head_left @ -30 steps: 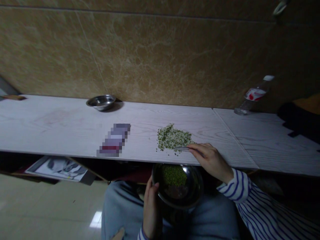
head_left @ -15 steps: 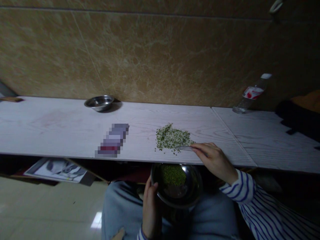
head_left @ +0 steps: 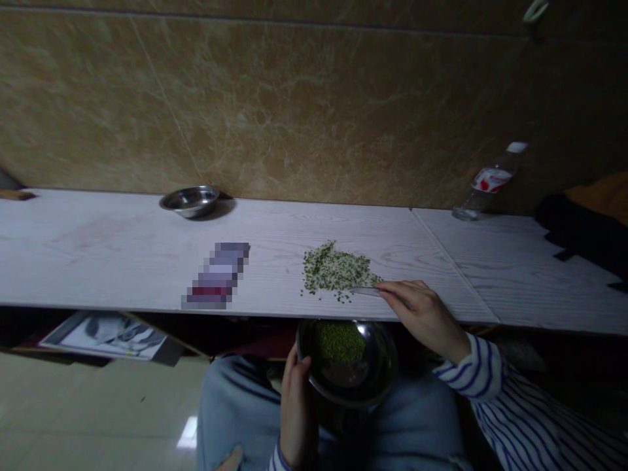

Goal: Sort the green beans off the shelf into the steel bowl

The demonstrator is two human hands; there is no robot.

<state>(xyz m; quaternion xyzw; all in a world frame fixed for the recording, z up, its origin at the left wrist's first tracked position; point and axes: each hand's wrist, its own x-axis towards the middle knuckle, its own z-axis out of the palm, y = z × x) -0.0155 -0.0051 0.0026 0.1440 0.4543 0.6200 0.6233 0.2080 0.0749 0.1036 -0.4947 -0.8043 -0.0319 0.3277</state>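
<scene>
Green seeds (head_left: 340,341) formed a small mound in a steel bowl (head_left: 381,386) clasped at the rim by the left hand (head_left: 297,418), while a speckled pile (head_left: 336,271) was left on the bench (head_left: 112,261), the right hand (head_left: 424,317) pinching a thin metal blade (head_left: 366,292) at its edge.

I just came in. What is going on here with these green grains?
A seated person holds a steel bowl over the lap with the left hand, and a heap of green grains lies inside it. The right hand pinches a thin metal tool, its tip at the edge of a loose pile of green and pale bits on a white wood-grain board. Another steel bowl stands farther back on the board.
</scene>
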